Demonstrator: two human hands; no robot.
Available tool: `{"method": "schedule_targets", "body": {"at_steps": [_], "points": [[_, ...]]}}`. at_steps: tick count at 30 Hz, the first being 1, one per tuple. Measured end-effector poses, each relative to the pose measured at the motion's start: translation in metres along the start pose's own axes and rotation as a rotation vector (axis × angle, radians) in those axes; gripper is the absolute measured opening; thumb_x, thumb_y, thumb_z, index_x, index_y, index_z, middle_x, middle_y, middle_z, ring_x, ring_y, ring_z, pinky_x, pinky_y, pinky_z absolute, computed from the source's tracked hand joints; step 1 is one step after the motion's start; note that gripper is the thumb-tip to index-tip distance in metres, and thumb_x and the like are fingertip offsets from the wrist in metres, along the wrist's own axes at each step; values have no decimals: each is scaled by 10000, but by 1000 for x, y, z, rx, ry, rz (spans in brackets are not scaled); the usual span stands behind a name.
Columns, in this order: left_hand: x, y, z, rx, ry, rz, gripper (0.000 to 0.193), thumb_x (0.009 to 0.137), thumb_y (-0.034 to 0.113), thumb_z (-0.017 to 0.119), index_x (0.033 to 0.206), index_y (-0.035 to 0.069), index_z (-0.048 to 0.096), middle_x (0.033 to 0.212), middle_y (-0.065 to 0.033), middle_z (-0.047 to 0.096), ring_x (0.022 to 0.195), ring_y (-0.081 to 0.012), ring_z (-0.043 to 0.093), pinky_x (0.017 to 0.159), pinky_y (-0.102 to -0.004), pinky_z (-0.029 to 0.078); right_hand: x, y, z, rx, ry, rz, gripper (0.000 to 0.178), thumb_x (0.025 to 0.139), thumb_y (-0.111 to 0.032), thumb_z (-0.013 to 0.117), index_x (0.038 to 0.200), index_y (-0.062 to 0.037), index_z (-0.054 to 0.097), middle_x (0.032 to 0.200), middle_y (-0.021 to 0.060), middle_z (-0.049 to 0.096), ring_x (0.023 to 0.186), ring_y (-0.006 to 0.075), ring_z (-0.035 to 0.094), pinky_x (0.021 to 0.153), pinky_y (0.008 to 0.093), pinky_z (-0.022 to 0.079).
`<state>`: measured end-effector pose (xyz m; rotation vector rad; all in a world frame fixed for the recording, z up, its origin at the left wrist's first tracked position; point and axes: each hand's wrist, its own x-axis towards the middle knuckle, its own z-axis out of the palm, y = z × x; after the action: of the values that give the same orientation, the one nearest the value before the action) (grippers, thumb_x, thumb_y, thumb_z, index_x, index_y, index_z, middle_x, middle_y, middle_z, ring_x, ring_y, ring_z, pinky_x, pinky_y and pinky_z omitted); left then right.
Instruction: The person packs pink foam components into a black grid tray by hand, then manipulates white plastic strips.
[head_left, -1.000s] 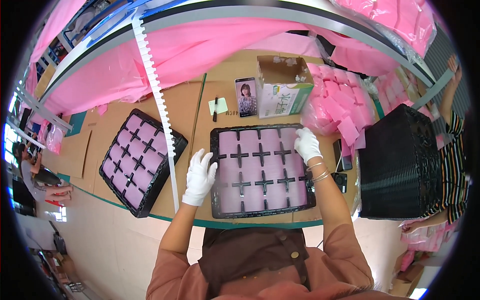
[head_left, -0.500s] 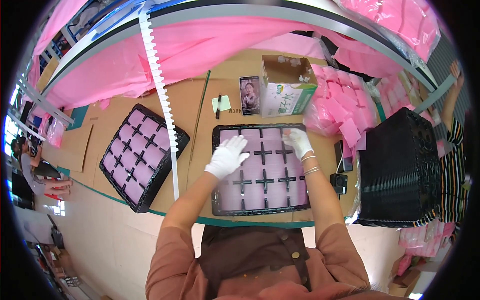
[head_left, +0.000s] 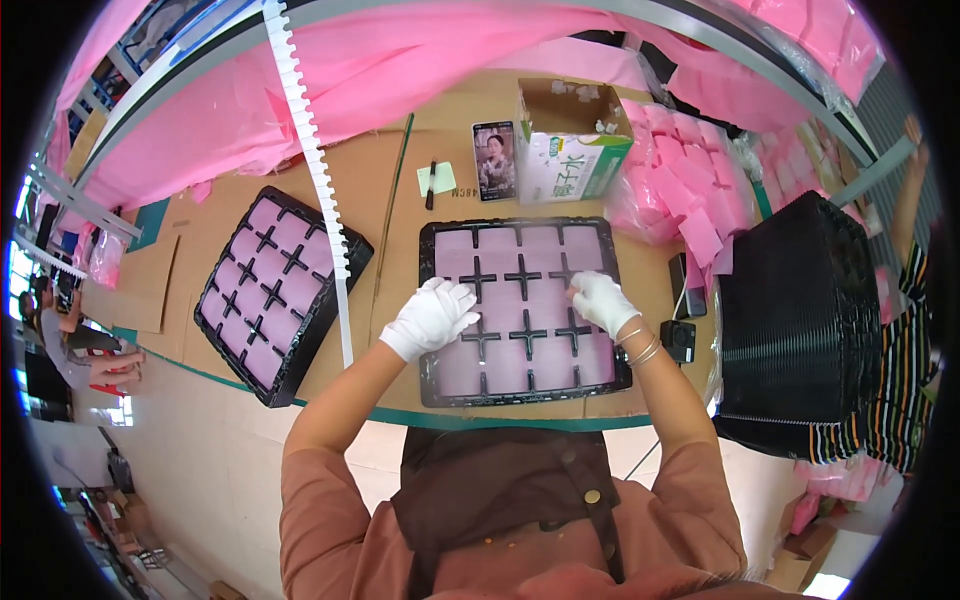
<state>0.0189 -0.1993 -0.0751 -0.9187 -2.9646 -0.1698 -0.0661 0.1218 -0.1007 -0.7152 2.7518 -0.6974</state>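
While the black tray (head_left: 430,375) sits on the table (head_left: 365,200) right before the person, lilac lining (head_left: 505,352) showing around its crosses, the gloved left hand (head_left: 432,318) is at its left side, fingers close together. Over the right part, the gloved right hand (head_left: 603,302) curls its fingers narrowly; I can't tell whether either hand pinches anything.

Bright, even light covers the table (head_left: 370,230), with only soft shadows. Small glints sit on the tray's black rim (head_left: 530,397), while the tray stack (head_left: 790,330) sinks into dark tones. Patches at the far left burn out to white. The fisheye bends the metal rail (head_left: 790,85), stretches the striped shirt (head_left: 895,380), and ends in black corners with bluish fringing.
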Motion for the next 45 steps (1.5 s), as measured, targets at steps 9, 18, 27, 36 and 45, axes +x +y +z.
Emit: {"method": "schedule_targets", "body": {"at_steps": [9,18,27,36,45], "points": [[-32,29,-7,124,-111,-179,450,807,515,596,908,77,620,930,-90,591,957,-263,564,956,-452,394,-41,-4,-26,-160,-170,-257,494,665,-382,778,951,-63,532,960,135,529,968,343,515,847,425,426],[-62,46,-32,73,-352,-341,893,702,628,651,1357,67,421,1452,-108,363,1348,-334,330,1019,-617,311,-68,-11,-41,-434,-283,-398,896,520,-338,840,1265,-25,453,1213,155,456,1151,347,444,1003,396,373],[-95,47,19,-661,14,-923,629,772,338,701,1259,1,489,1155,-245,557,1040,-394,576,895,-450,470,-82,34,-18,93,238,283,634,830,-400,658,1267,28,492,1156,241,582,1135,356,547,975,396,417],[-108,114,42,-1162,660,-911,496,811,144,663,1223,-33,451,1085,-182,596,1054,-265,577,933,-340,437,-106,47,13,898,573,214,351,969,-365,473,942,-32,580,811,-14,510,765,108,468,707,284,389],[-259,80,-47,-1286,1415,-947,569,823,89,658,1322,15,394,1244,-80,494,1159,-185,479,1017,-323,374,-67,-109,-25,1743,106,-115,371,922,-275,600,1144,5,500,907,29,480,814,105,477,731,248,414]]}}
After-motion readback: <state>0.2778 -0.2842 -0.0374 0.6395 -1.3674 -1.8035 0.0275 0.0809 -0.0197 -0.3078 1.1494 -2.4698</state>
